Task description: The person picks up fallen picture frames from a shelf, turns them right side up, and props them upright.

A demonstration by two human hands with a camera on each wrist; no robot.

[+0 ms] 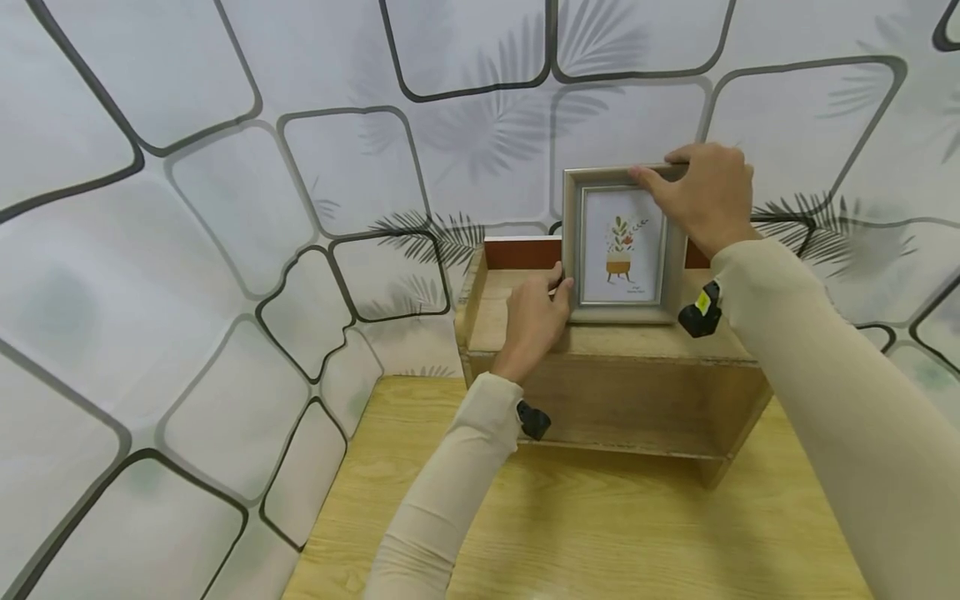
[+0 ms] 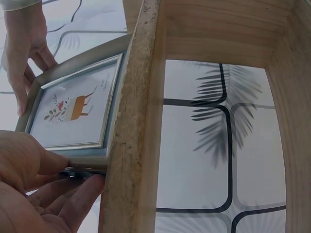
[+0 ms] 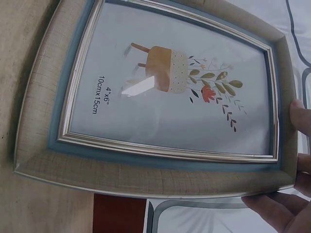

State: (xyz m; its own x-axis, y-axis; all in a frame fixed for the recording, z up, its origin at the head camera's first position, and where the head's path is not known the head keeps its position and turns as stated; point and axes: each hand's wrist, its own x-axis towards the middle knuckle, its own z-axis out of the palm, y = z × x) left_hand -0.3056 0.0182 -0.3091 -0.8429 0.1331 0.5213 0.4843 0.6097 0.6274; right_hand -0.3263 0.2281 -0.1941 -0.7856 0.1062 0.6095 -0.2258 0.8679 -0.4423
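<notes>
A picture frame (image 1: 572,250) with a beige-grey border stands upright on top of a wooden shelf unit (image 1: 600,343). Behind its glass is a print of a potted plant (image 3: 165,73). At the frame's lower left side, my left hand (image 1: 534,321) pinches the edge, thumb in front and fingers behind, as the left wrist view shows. My right hand (image 1: 708,196) grips the upper right corner, its thumb on the front of the border. The back of the frame is hidden.
The shelf unit has an open compartment (image 1: 622,404) in front and a red-brown strip (image 1: 522,254) along its back. It stands on a light wood-grain surface (image 1: 600,533). Patterned wall covering (image 1: 480,150) rises close behind and at the left.
</notes>
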